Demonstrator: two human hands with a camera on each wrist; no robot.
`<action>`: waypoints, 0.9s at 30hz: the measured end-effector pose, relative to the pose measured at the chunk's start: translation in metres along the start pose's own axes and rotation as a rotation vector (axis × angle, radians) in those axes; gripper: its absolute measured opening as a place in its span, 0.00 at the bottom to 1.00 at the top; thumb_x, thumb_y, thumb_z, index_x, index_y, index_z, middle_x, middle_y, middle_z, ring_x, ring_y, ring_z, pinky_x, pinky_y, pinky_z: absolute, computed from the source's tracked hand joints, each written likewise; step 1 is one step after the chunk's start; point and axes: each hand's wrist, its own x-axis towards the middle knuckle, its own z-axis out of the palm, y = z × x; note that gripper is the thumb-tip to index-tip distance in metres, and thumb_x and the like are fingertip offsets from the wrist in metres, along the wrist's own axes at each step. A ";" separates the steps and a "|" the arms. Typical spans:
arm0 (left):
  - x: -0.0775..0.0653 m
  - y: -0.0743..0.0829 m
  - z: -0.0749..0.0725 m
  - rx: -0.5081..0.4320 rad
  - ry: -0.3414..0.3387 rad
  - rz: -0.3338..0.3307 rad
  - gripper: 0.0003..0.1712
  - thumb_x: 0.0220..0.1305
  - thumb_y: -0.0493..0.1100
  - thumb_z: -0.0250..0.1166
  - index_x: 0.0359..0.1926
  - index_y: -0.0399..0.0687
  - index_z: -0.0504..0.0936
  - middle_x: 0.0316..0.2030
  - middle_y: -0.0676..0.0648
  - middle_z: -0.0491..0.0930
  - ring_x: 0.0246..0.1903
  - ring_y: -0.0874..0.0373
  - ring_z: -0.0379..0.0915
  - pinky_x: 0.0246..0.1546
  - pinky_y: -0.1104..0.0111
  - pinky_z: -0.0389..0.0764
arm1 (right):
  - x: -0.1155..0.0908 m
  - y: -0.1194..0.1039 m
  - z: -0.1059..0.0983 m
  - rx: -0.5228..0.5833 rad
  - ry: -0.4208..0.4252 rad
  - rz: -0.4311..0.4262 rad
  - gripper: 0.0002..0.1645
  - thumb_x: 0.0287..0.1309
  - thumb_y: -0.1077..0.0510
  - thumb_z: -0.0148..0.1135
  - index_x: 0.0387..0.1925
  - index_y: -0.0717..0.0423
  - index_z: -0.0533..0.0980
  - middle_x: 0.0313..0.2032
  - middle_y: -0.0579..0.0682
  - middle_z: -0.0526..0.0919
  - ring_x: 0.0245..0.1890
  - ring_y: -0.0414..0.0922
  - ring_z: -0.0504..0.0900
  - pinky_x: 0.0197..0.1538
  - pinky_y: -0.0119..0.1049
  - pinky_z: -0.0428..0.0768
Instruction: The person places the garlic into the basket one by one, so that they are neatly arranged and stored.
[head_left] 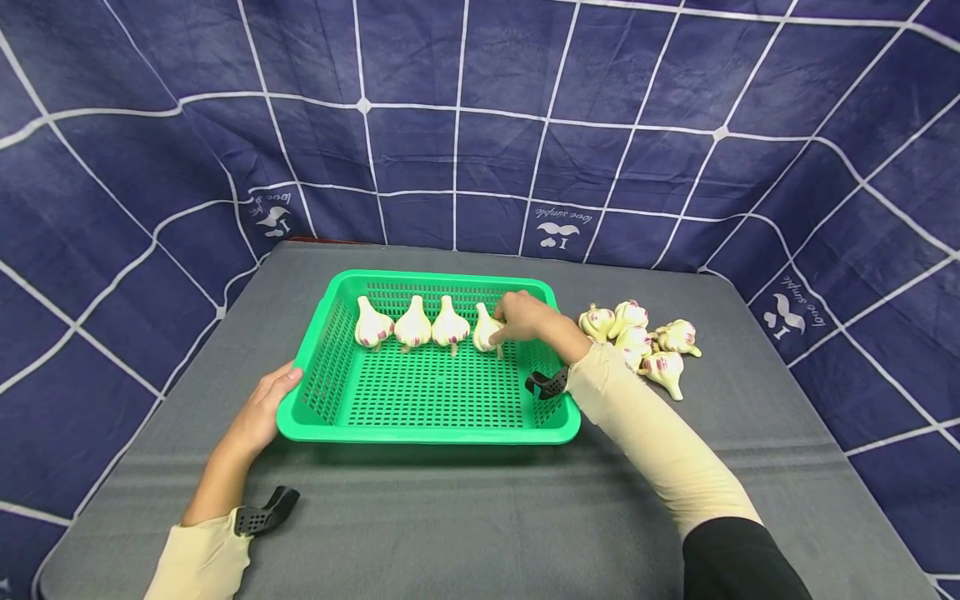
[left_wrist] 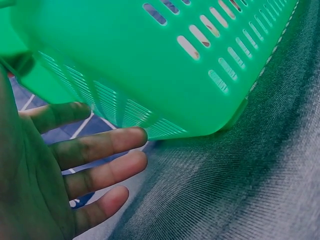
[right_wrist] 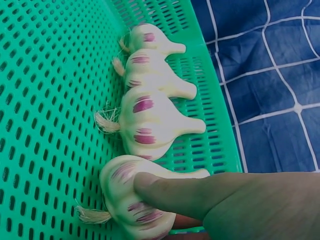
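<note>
A green plastic basket (head_left: 427, 435) with slotted walls and floor stands on the grey cloth. Inside, my right hand (head_left: 525, 317) holds a garlic bulb (head_left: 483, 330) at the right end of a row. In the right wrist view the thumb (right_wrist: 165, 190) lies across this bulb's purple-streaked side, with other fingers partly hidden beneath. Three more garlic bulbs (head_left: 413, 325) line the back half of the basket, necks toward the far wall. At the basket's left rim rests my left hand (head_left: 262, 406); the left wrist view shows its fingers (left_wrist: 105, 142) extended alongside the outer wall.
Right of the basket, several garlic bulbs (head_left: 633, 343) lie in a loose pile, partly behind my right forearm. A blue cloth (head_left: 495, 150) with white grid lines hangs around the back and sides of the table (head_left: 450, 517).
</note>
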 end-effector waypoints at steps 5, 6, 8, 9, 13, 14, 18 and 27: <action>0.000 0.000 -0.001 0.006 0.003 0.000 0.26 0.77 0.40 0.40 0.61 0.19 0.68 0.45 0.73 0.74 0.45 0.77 0.68 0.49 0.85 0.63 | 0.000 -0.002 0.000 0.003 -0.006 0.040 0.35 0.56 0.48 0.72 0.12 0.48 0.55 0.16 0.41 0.49 0.18 0.38 0.47 0.24 0.31 0.52; 0.000 0.000 -0.001 0.007 0.003 -0.002 0.26 0.77 0.40 0.40 0.60 0.19 0.69 0.44 0.72 0.75 0.45 0.76 0.68 0.48 0.84 0.63 | 0.000 -0.002 0.000 0.003 -0.009 0.046 0.35 0.56 0.48 0.72 0.11 0.48 0.55 0.15 0.41 0.49 0.17 0.38 0.46 0.23 0.31 0.51; 0.000 0.000 -0.001 0.009 0.004 -0.006 0.26 0.77 0.40 0.40 0.60 0.19 0.69 0.43 0.72 0.75 0.44 0.76 0.69 0.48 0.84 0.63 | 0.000 -0.002 0.000 0.006 -0.009 0.055 0.35 0.56 0.48 0.72 0.11 0.48 0.56 0.15 0.41 0.49 0.17 0.38 0.47 0.23 0.30 0.52; 0.000 0.001 -0.001 0.008 0.004 -0.006 0.26 0.77 0.40 0.40 0.60 0.19 0.69 0.43 0.71 0.75 0.44 0.75 0.69 0.48 0.84 0.64 | 0.000 -0.002 0.000 0.010 -0.009 0.057 0.34 0.56 0.49 0.72 0.11 0.48 0.56 0.14 0.41 0.49 0.17 0.38 0.47 0.22 0.30 0.52; 0.000 0.001 0.000 -0.003 -0.001 0.003 0.25 0.77 0.39 0.39 0.58 0.19 0.70 0.41 0.68 0.77 0.42 0.74 0.70 0.46 0.83 0.65 | 0.001 -0.001 0.000 0.028 -0.005 0.053 0.34 0.55 0.50 0.71 0.10 0.47 0.56 0.14 0.40 0.50 0.15 0.37 0.47 0.21 0.29 0.52; 0.000 0.001 0.000 -0.007 -0.003 0.005 0.25 0.77 0.39 0.39 0.58 0.18 0.70 0.41 0.68 0.77 0.41 0.74 0.71 0.46 0.83 0.65 | 0.001 -0.001 0.000 0.031 -0.005 0.053 0.33 0.55 0.50 0.70 0.10 0.47 0.56 0.13 0.40 0.51 0.14 0.36 0.48 0.21 0.29 0.52; -0.001 0.001 0.000 -0.012 -0.002 0.005 0.26 0.77 0.39 0.39 0.58 0.17 0.69 0.42 0.70 0.76 0.43 0.75 0.70 0.48 0.84 0.64 | 0.001 -0.002 -0.001 0.040 -0.009 0.061 0.32 0.55 0.53 0.69 0.09 0.48 0.57 0.10 0.40 0.56 0.10 0.35 0.59 0.20 0.29 0.53; 0.000 0.001 0.000 -0.026 -0.011 -0.038 0.27 0.78 0.41 0.39 0.59 0.17 0.68 0.43 0.67 0.77 0.44 0.76 0.70 0.49 0.84 0.64 | 0.000 -0.002 0.000 0.017 0.022 0.096 0.30 0.53 0.53 0.67 0.06 0.47 0.59 0.07 0.40 0.61 0.10 0.38 0.70 0.18 0.29 0.57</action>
